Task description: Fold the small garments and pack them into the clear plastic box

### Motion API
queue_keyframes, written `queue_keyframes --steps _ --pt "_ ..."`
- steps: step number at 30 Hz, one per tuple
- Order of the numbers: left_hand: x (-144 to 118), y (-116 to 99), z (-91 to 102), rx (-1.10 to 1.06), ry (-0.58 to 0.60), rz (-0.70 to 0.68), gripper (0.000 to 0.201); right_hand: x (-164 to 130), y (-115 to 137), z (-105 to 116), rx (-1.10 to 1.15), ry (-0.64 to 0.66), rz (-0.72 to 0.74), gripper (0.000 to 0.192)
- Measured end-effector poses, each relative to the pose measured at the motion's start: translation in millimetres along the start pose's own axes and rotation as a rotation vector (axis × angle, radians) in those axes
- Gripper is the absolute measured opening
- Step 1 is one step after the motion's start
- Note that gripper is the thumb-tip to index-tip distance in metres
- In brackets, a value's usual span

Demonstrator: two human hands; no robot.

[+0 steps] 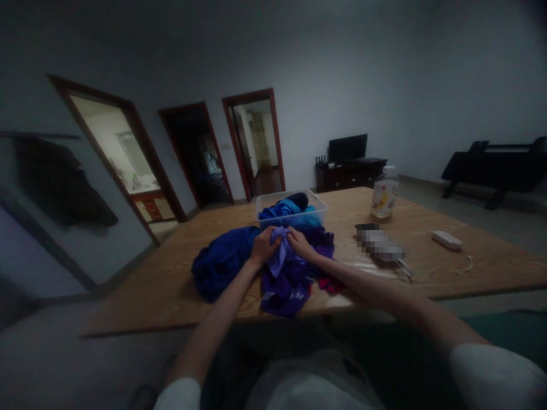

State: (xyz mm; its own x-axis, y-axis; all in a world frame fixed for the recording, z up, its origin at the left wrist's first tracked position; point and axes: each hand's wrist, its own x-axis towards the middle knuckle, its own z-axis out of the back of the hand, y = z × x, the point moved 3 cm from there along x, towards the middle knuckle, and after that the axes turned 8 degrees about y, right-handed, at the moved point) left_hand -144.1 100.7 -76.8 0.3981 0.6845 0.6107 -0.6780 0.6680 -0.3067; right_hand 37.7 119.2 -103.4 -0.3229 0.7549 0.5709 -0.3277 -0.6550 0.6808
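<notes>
- Beneath the bin (320, 219) spreads a wooden bench (154, 290), partly hidden by what lies on it.
- Left of the bin and nearer: a bundled blue cloth (222, 265), its folds too dark to make out.
- Straight before the bin: a purple shirt (285, 300), its white print hard to read.
- Between shirt and bin: the lavender cloth (277, 259); whether it joins the shirt, I cannot tell.
- Right of the bin: an upright bottle (384, 193).
- Nearer than that, right of the bin: a pixelated thing (380, 244), unidentifiable.
- Close before the bin: left hand (262, 246) and right hand (298, 241), both pinched on the lavender cloth, some fingers hidden. Probably the step in hand is working this cloth two-handed; the next move seems to call for an even hold, clear of the shirt.
- Well right of the bin: a white case (447, 240).
</notes>
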Motion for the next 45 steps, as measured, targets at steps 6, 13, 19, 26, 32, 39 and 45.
queue_keyframes --steps 6,13,19,26,32,39,45 --pt "-15 17 6.3 -0.026 0.004 -0.003 0.034 -2 3 -21 -0.128 0.048 0.004 0.027" --pt "-24 33 5.3 0.089 0.019 0.085 0.035 -9 11 -33 -0.311 0.112 0.151 0.052" --pt "-21 42 -6.3 0.153 0.077 0.164 0.036 4 4 -36 -0.436 0.169 0.160 0.045" --pt "-18 34 -4.1 0.170 0.090 0.134 0.037 6 -2 -33 -0.371 0.151 0.117 0.038" --pt "-13 26 -5.4 0.145 0.096 0.117 0.037 -3 -1 -25 -0.323 0.139 0.125 0.032" --pt "-12 23 -2.2 0.131 0.126 0.119 0.037 -3 10 -20 -0.317 0.152 0.193 0.026" --pt "-13 22 -2.1 0.137 0.126 0.116 0.037 -5 5 -21 -0.329 0.179 0.235 0.024"
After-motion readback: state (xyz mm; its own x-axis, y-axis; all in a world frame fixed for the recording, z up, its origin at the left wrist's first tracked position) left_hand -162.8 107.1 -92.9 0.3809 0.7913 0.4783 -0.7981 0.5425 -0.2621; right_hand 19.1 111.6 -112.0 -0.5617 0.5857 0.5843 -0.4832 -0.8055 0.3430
